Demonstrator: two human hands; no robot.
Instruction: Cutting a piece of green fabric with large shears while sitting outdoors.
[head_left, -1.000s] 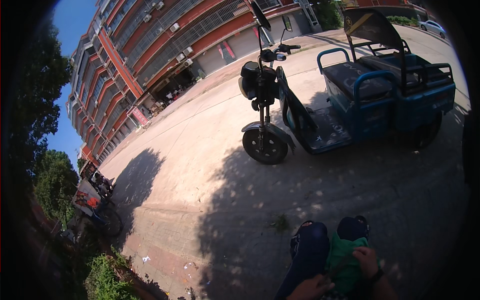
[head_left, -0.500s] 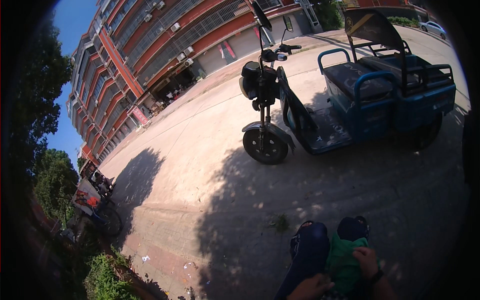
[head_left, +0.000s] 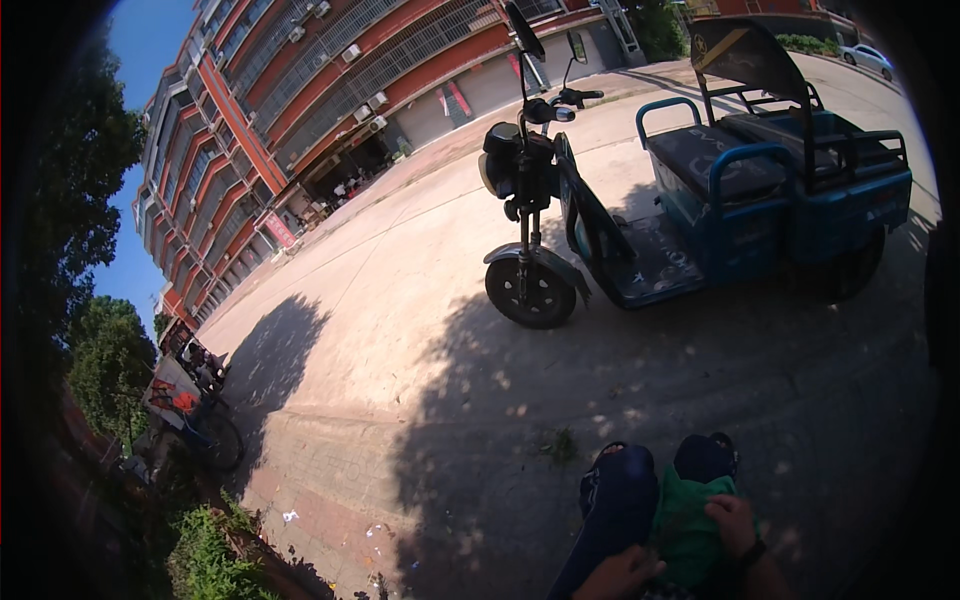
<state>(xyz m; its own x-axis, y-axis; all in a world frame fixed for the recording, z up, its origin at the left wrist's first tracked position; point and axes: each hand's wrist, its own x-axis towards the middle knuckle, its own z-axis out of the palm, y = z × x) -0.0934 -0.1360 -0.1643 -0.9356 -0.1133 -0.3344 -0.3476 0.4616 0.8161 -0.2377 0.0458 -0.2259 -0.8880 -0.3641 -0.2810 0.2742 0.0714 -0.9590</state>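
A green cloth lies over my right leg, between my two hands. My right hand, with a dark band at the wrist, has its fingers closed on the upper right part of the cloth. My left hand is lower, at the cloth's left edge, with fingers closed; what is between them is too dark to make out. My legs in dark blue trousers reach forward to the shaded pavement.
A blue three-wheeled electric vehicle with black seats stands just ahead to the right. Bicycles and scooters, bushes and trees line the left. A red-and-grey building stands across the sunlit road; a white car is far right.
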